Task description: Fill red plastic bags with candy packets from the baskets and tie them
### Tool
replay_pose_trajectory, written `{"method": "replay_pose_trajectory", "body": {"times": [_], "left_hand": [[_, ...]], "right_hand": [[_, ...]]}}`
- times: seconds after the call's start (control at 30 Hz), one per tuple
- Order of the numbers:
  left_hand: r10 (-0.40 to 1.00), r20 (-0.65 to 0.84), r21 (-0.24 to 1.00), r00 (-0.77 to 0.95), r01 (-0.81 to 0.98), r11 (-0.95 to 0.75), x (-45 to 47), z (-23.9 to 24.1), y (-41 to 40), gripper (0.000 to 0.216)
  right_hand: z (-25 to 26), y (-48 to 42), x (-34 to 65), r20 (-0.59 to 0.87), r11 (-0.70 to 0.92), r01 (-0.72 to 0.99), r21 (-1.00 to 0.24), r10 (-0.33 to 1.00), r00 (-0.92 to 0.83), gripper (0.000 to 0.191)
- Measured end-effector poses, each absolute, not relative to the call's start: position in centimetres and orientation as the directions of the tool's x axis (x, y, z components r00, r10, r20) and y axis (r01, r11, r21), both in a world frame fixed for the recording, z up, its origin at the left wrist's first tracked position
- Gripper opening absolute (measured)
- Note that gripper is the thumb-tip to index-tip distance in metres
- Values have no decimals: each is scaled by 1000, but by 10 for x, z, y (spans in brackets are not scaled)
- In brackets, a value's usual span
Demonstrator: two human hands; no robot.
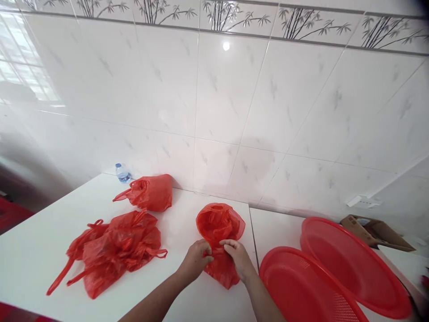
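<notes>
A red plastic bag [219, 226] stands on the white table [36, 241], puffed open at its top. My left hand [197, 258] and my right hand [238, 256] both pinch the bag at its waist, fingers closed on the thin plastic, close together. Below my hands the bag bunches down onto the table top.
A heap of crumpled red bags [114, 250] lies to the left, with a fuller tied red bag [150, 192] behind it. A small water bottle [122, 173] stands by the tiled wall. Two red plastic basins [351, 264] overlap at the right, a cardboard box [378, 232] beyond them.
</notes>
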State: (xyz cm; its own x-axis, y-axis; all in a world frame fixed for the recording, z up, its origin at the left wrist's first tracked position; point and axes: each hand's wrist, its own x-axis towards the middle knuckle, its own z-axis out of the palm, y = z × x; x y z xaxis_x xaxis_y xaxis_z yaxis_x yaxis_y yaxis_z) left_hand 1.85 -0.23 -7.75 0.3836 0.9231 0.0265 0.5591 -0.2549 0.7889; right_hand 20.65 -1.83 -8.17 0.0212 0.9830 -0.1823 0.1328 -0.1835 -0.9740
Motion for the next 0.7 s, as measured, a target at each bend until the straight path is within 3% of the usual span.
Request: {"method": "replay_pose_trajectory", "body": {"times": [0.1,0.27,0.43,0.53,0.6,0.63,0.7], "left_hand": [[928,29,718,370,638,-277,-3,-89,-3,8],[960,-129,596,248,793,-125,-49,-108,-3,10],[961,-88,661,261,737,-139,-47,-115,-3,22],[937,-31,729,349,649,-218,-19,-125,-8,66],[908,-90,721,410,655,-224,1,-135,-13,97],[882,-148,707,448,672,-223,9,-140,-16,107],[841,-248,653,481,724,-221,18,-146,-20,102]], "right_hand": [[-98,-17,227,-118,-209,361,-909,959,259,22],[-116,-21,257,-69,-331,488,-807,875,480,27],[-129,-27,254,-59,-290,515,-806,906,418,37],[-147,-37,239,-129,-380,467,-799,866,483,60],[-163,-47,223,-231,-442,397,-805,849,476,70],[-170,-52,213,-284,-442,359,-822,865,415,71],[-180,-60,195,-329,-375,278,-884,923,201,63]]}}
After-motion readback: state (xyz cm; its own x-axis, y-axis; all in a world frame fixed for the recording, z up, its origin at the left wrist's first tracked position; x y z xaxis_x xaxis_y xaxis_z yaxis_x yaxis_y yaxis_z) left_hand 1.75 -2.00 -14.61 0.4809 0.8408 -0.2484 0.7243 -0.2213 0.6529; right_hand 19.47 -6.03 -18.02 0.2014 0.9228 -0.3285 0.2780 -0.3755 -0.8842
